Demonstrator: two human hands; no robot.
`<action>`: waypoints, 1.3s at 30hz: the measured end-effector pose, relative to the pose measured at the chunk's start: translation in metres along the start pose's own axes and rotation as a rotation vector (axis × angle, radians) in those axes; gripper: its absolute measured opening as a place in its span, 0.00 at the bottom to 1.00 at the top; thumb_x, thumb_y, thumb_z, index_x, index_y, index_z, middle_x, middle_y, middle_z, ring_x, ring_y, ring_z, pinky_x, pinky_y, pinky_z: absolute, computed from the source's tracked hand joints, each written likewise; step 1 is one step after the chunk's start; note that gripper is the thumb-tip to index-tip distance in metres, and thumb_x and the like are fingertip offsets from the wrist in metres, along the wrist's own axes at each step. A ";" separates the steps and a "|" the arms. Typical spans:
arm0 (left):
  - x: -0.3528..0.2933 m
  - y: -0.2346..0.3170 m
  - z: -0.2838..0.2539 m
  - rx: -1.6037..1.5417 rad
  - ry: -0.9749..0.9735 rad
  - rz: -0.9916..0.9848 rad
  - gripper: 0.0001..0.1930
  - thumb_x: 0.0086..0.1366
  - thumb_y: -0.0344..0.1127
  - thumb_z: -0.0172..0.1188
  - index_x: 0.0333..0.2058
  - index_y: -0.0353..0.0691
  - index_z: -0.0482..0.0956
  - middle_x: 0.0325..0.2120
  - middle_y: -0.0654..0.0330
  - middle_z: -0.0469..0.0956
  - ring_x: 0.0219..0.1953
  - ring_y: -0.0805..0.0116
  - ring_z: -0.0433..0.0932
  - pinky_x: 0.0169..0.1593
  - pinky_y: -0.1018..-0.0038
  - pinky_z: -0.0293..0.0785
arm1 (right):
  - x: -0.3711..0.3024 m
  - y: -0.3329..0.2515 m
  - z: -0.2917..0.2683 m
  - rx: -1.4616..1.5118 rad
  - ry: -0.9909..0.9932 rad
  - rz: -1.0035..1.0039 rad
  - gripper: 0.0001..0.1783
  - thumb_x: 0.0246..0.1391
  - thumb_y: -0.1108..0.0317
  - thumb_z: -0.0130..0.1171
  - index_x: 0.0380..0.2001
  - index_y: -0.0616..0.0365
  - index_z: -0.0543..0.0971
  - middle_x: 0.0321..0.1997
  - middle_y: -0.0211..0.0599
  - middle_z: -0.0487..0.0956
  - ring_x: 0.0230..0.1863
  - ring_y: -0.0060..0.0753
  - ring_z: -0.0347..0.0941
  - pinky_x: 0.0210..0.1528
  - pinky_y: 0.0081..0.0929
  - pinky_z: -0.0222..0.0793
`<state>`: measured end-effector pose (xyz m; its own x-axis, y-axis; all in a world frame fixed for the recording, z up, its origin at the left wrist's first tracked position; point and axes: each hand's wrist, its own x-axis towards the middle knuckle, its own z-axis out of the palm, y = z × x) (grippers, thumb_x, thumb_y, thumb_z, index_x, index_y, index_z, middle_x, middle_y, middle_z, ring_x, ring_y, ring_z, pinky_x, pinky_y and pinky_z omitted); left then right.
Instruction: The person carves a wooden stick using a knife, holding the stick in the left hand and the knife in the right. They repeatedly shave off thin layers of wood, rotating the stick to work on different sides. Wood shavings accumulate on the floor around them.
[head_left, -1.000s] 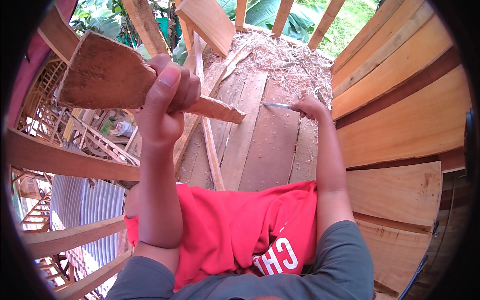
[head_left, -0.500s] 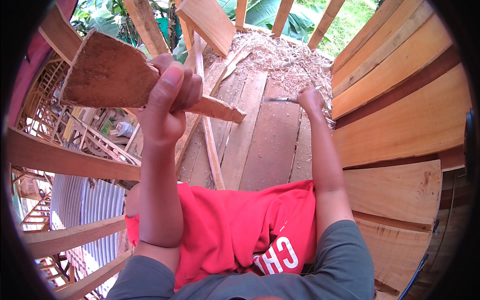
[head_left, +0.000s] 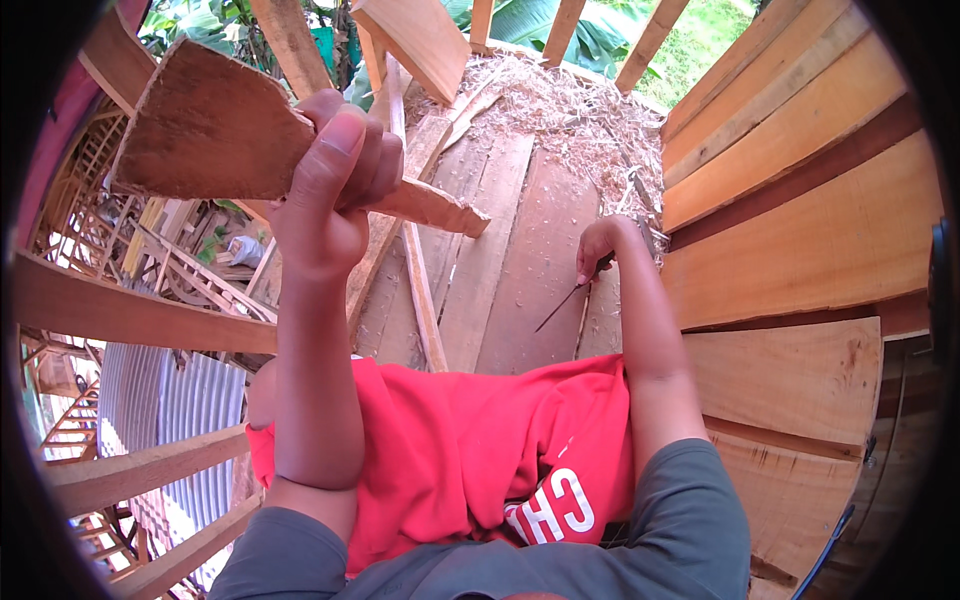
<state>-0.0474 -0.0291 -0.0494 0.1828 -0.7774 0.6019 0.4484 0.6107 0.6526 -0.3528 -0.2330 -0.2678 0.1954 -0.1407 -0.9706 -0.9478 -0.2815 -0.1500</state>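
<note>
My left hand (head_left: 335, 185) is raised at the upper left, its fingers wrapped round the narrow part of a roughly cut wooden paddle-shaped piece (head_left: 215, 125). The broad end juts out to the left of the fist, and the narrower end points right with a ragged tip. Lower down on the right, my right hand (head_left: 605, 243) is closed on the dark handle of a knife (head_left: 560, 310). Its thin blade slants down and left, apart from the wooden piece, and appears nearly edge-on.
Wood shavings (head_left: 570, 120) are heaped at the far end of the plank floor (head_left: 535, 250). Upright boards (head_left: 790, 230) line the right side. A loose wooden strip (head_left: 425, 300) and a thick offcut (head_left: 420, 45) stand ahead. Red cloth (head_left: 480, 430) covers my lap.
My right hand has come down and nearer, with its wrist bent and the knife now pointing down and left instead of straight left. The left hand with the wooden piece has risen slightly.
</note>
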 end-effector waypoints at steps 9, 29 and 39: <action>0.000 -0.001 -0.001 -0.035 0.041 0.000 0.15 0.63 0.27 0.53 0.20 0.44 0.59 0.11 0.72 0.51 0.11 0.82 0.46 0.17 0.80 0.43 | -0.016 0.045 -0.010 0.233 1.038 0.013 0.18 0.49 0.52 0.68 0.36 0.53 0.85 0.23 0.26 0.81 0.25 0.19 0.72 0.29 0.23 0.67; -0.001 0.020 -0.017 0.031 0.142 0.178 0.14 0.63 0.28 0.52 0.20 0.45 0.61 0.11 0.73 0.50 0.13 0.82 0.45 0.18 0.80 0.43 | -0.016 0.039 0.038 0.522 0.782 -0.380 0.14 0.52 0.65 0.66 0.42 0.55 0.83 0.25 0.22 0.78 0.25 0.14 0.67 0.29 0.19 0.64; -0.006 0.077 -0.016 0.212 0.213 0.249 0.19 0.63 0.39 0.50 0.17 0.51 0.51 0.11 0.72 0.46 0.15 0.79 0.43 0.23 0.76 0.43 | 0.031 -0.026 0.054 0.488 1.108 -0.282 0.17 0.52 0.59 0.66 0.43 0.54 0.83 0.33 0.28 0.83 0.34 0.21 0.74 0.39 0.27 0.71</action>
<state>0.0005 0.0201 -0.0096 0.4510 -0.6016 0.6593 0.1811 0.7850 0.5924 -0.3359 -0.1786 -0.3044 0.2896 -0.9248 -0.2467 -0.7863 -0.0829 -0.6122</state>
